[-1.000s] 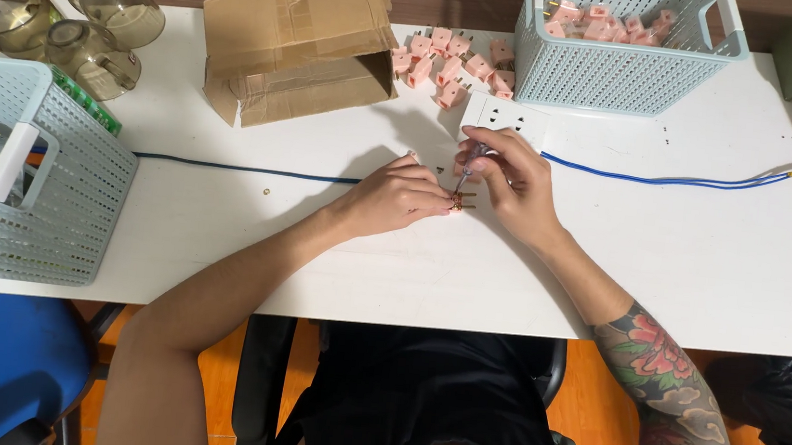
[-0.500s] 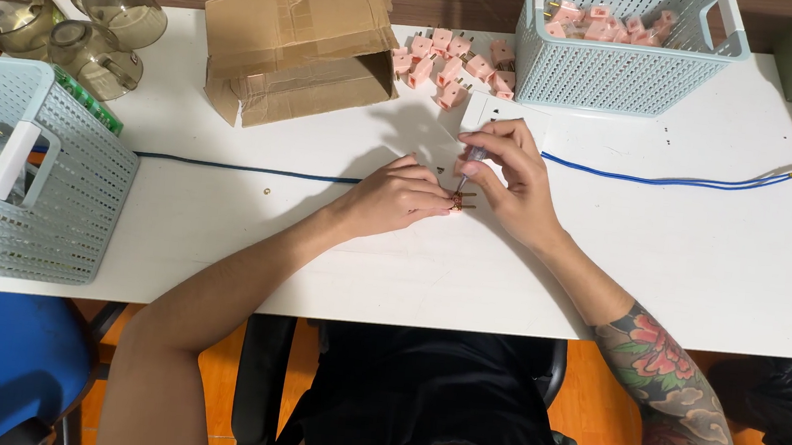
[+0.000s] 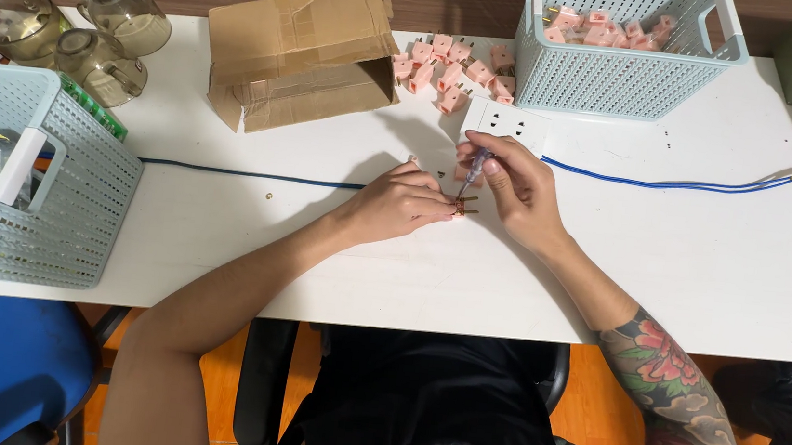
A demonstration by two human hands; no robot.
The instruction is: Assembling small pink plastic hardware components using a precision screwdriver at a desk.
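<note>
At the white table's (image 3: pixel 316 244) centre, left hand (image 3: pixel 396 205) pinches a small pink plug part (image 3: pixel 462 206) flat against the surface to steady it, while right hand (image 3: pixel 514 187), closed around a thin screwdriver (image 3: pixel 471 176), sets its tip down onto the part, just before the white socket strip (image 3: pixel 506 124).

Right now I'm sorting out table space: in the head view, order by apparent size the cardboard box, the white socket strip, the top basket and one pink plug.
1. Top basket, though its upper edge is cut off.
2. Cardboard box, close to it in size.
3. White socket strip, partly behind the right hand.
4. Pink plug.
</note>
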